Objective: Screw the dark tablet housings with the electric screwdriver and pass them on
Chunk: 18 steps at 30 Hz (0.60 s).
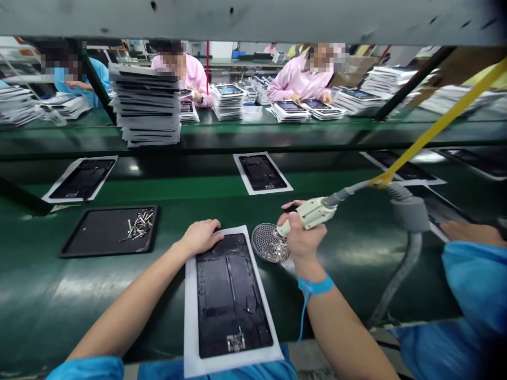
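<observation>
At the near edge of the conveyor belt (pixel 51 295), the left hand (pixel 200 237) lies flat on a black tablet housing (pixel 233 295), the right hand (pixel 303 240) clamped around an electric screwdriver (pixel 312 212).

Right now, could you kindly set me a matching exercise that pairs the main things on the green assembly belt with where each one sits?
Things:
1. Cream electric screwdriver
2. Round perforated metal dish
3. Black rectangular tray
4. Black tablet housing on a white sheet

Places:
A. Under the left hand
B. Gripped in the right hand
C. Left of the hands, holding loose silver screws
D. Just beyond the housing's right edge

Pairs: 1-B, 2-D, 3-C, 4-A.
</observation>
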Each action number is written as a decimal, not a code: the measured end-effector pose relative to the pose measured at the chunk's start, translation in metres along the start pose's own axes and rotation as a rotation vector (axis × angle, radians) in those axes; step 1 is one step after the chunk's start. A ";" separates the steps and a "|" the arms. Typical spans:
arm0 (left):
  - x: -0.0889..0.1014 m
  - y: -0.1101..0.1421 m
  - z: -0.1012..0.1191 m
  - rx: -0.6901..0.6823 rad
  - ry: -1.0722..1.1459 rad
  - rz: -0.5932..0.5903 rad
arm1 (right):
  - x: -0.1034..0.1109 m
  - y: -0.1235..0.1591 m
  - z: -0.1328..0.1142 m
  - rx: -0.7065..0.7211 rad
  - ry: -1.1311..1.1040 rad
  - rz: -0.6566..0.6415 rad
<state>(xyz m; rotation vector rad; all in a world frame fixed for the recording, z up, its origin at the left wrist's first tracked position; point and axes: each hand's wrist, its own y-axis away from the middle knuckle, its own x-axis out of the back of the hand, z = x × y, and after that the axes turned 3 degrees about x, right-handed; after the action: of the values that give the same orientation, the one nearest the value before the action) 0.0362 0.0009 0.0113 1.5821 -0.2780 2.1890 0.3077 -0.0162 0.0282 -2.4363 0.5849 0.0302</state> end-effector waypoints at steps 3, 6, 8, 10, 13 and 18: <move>0.007 -0.014 0.000 -0.091 0.015 -0.094 | 0.002 0.000 0.002 -0.008 0.023 -0.013; 0.011 -0.037 -0.011 -0.109 -0.014 -0.003 | 0.004 0.002 0.000 -0.026 0.045 -0.038; 0.012 -0.057 -0.020 -0.048 -0.029 0.092 | 0.006 0.005 -0.002 -0.040 0.059 -0.055; 0.011 -0.075 -0.030 0.020 -0.029 0.176 | 0.006 0.007 -0.003 -0.050 0.077 -0.062; 0.006 -0.090 -0.041 0.073 -0.007 0.268 | 0.006 0.010 -0.005 -0.072 0.098 -0.061; 0.000 -0.089 -0.045 0.066 0.045 0.308 | 0.004 0.012 -0.010 -0.101 0.094 -0.062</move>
<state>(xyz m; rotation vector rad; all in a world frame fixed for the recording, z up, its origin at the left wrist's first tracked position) 0.0378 0.0978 -0.0112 1.6126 -0.4671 2.4842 0.3055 -0.0316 0.0285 -2.5642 0.5603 -0.0823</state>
